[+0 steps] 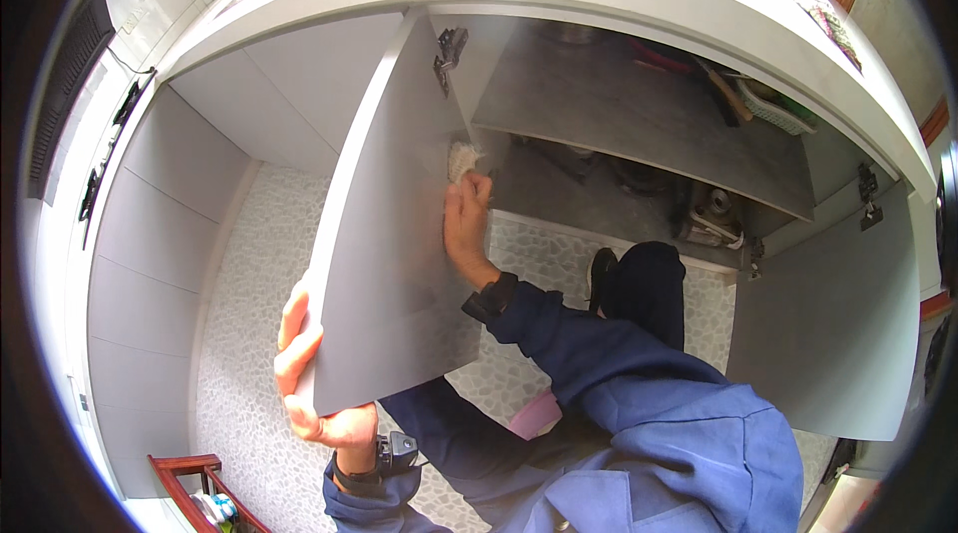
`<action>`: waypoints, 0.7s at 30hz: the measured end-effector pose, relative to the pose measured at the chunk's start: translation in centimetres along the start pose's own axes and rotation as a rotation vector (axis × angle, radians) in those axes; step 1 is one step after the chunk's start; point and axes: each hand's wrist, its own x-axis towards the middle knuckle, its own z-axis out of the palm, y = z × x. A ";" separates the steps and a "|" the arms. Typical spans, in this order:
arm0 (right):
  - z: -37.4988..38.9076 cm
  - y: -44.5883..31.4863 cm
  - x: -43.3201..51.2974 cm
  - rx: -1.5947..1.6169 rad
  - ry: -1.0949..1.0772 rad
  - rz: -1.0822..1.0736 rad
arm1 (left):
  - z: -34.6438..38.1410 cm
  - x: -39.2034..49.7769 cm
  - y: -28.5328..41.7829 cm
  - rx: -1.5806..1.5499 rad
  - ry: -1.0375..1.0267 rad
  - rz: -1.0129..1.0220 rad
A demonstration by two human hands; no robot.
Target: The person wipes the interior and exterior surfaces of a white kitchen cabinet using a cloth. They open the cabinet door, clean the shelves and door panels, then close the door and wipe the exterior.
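My left hand grips the outer edge of a grey cabinet door, which stands swung out from the cabinet. Its fingers wrap round the door's pale edge. My right hand pinches a whitish, fluffy cloth or scrubber against the door's inner face, near the hinge side. A metal hinge shows above it at the top of the door. Part of the cloth is hidden by my fingers. To the right, the cabinet shelf lies inside the opening.
A second door stands open on the right. A plastic basket and a wooden-handled tool lie on the shelf, with metal items below. A pink basin sits on the floor between my legs. A red-brown wooden stand is at lower left.
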 end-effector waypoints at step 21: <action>-8.4 -11.5 -10.0 0.149 -0.244 -0.013 | 5.6 -1.0 2.8 0.002 0.064 -0.033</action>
